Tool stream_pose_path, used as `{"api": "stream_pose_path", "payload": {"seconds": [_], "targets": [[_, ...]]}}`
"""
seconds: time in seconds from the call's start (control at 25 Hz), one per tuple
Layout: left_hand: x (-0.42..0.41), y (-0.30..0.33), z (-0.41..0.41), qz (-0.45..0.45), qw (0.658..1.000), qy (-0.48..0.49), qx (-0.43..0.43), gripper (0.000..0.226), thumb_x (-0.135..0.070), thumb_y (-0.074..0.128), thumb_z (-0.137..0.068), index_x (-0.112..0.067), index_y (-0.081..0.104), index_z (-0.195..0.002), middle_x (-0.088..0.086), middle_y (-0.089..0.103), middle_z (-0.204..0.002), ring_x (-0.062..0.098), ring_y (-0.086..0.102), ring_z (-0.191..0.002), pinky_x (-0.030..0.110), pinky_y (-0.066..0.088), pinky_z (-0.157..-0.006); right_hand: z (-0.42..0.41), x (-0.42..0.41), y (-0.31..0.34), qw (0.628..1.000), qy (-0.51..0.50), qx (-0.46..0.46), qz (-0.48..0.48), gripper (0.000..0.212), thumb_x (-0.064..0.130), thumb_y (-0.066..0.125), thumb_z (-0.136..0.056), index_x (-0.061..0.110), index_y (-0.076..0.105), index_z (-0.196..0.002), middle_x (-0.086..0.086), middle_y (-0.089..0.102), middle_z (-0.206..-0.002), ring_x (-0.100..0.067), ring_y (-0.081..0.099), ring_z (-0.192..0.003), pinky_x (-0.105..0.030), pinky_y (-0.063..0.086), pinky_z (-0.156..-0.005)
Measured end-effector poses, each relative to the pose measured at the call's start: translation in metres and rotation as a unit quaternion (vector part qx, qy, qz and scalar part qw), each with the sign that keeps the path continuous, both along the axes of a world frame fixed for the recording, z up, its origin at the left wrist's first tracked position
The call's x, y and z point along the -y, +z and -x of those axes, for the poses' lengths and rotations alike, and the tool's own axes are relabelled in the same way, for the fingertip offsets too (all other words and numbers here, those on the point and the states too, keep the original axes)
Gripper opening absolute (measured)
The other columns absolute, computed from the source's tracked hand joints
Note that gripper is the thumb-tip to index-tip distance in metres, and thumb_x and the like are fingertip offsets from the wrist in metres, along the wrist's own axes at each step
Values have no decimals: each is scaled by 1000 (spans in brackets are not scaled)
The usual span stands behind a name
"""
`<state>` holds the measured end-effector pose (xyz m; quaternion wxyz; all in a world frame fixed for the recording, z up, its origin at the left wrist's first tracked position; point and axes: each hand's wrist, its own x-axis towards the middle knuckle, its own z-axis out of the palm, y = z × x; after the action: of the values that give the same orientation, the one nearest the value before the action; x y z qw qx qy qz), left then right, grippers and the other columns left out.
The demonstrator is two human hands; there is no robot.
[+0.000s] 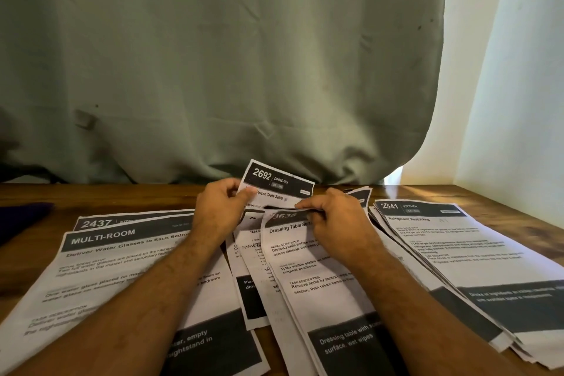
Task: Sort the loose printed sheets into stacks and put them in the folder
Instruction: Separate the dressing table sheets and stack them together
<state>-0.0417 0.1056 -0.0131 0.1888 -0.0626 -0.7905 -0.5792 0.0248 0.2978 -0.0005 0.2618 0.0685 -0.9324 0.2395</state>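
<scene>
Grey-green curtain (213,55) fills the back, wooden desk (503,201) under everything. On it my sheets sit in three groups: left stack (100,268) topped by the MULTI-ROOM page with a 2437 kitchen page showing behind it, right stack (451,253) topped by the 2541 kitchen refrigerator page, and the unsorted middle pile (305,278) between my forearms, fanned out, long axes running away from me and tilted a little right. A dark purple thing (24,217) lies at the far left edge — could be the folder, cannot tell.

My left hand (218,207) has its grip clamped on the 2692 dining sheet (279,185), thumb on the near face at its left edge, fingers curled behind; the sheet stands lifted and tilted above the far end of the middle pile. My right hand (332,214) pinches the top edge of the dressing table sheet (308,268), fingertips curled over its header, the rest of it lying flat on the pile.

Key relation: the dining sheet is in the left grip, with the left stack just beside that hand and the right stack across the other arm — so my guess is any drop goes leftward, unless dining needs a new stack.
</scene>
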Motion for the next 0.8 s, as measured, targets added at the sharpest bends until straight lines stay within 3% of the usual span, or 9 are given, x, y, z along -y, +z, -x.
{"api": "stream_pose_path", "payload": {"seconds": [0.12, 0.36, 0.44, 0.64, 0.8], "targets": [[-7, 0, -3, -55, 998, -10, -4, 17, -31, 54, -102, -19, 62, -110, 0, 74, -103, 19, 72, -94, 44, 60, -83, 6, 1, -4, 999, 14, -40, -10, 26, 22, 52, -99, 28, 67, -120, 6, 52, -104, -8, 50, -97, -24, 45, -96], [-1, 22, -8, -137, 983, 44, -118, 16, -36, 47, -104, -21, 52, -110, -1, 71, -98, 9, 72, -76, 21, 56, -53, 15, 0, -8, 1000, -3, -20, -18, 24, 23, 54, -98, 28, 66, -118, 9, 51, -107, -8, 52, -100, -27, 50, -97], [4, 37, -14, -143, 974, 35, -172, 15, -37, 46, -104, -24, 50, -109, -4, 71, -96, 5, 73, -76, 17, 56, -52, 14, 1, -6, 1000, -7, -6, -9, 23, 23, 56, -97, 28, 66, -117, 10, 49, -104, -9, 53, -101, -30, 51, -97], [6, 85, -35, -165, 945, 40, -280, 14, -41, 45, -105, -27, 47, -105, -3, 71, -94, 7, 73, -77, 23, 59, -56, 10, 5, -4, 999, -10, 36, 2, 21, 27, 58, -95, 31, 63, -115, 8, 53, -113, -9, 53, -101, -33, 52, -96], [12, 136, -58, -168, 922, 38, -348, 11, -41, 45, -105, -31, 47, -103, -8, 72, -91, 8, 74, -78, 20, 57, -56, 4, 6, -2, 992, 43, 39, 114, 32, 25, 53, -98, 40, 46, -125, 10, 60, -113, -7, 64, -95, -33, 60, -82]]}}
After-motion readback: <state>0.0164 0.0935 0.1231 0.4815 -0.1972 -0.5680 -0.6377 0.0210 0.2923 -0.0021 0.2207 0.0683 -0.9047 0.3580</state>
